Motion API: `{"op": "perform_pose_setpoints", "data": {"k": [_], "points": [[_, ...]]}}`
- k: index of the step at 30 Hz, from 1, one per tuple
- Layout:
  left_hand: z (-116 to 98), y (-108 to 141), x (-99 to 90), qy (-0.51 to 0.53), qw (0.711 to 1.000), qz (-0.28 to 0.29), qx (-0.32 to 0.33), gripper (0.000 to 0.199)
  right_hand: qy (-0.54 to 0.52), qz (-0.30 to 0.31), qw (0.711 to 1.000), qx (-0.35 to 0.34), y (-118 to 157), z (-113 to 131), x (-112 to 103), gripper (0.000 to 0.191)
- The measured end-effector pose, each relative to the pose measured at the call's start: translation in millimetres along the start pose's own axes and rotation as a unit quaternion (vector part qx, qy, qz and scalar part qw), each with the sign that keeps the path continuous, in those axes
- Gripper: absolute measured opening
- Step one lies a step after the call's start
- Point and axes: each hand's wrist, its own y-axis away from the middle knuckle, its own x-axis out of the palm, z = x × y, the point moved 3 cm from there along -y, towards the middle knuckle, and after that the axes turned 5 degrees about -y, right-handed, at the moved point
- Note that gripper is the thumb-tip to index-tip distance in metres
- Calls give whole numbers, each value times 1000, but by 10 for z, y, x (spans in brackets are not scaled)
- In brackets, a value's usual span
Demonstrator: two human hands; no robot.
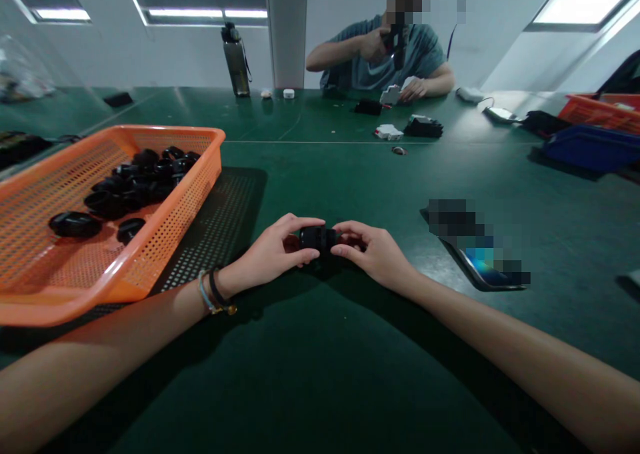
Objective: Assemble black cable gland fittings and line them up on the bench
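Observation:
A small black cylindrical part is held sideways just over the green table, between both hands. My left hand grips its wider left end with thumb and fingers; bracelets circle that wrist. My right hand pinches the narrower right end. To the left, an orange perforated basket holds several similar black parts, mostly heaped toward its far side, with a few nearer the front.
A phone lies right of my hands. Across the table a person handles a dark tool and a white piece. A bottle stands at the far edge. Blue and red bins sit at the far right.

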Motion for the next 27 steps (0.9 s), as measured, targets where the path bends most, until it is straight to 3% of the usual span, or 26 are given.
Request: {"op": "perform_pose_setpoints", "data": {"k": [18, 27], "points": [[13, 1, -3, -5, 1000, 1, -3, 38, -54, 20, 997, -56, 34, 56, -5, 30], [16, 3, -1, -6, 1000, -1, -4, 38, -47, 22, 998, -46, 22, 38, 0, 29]]}}
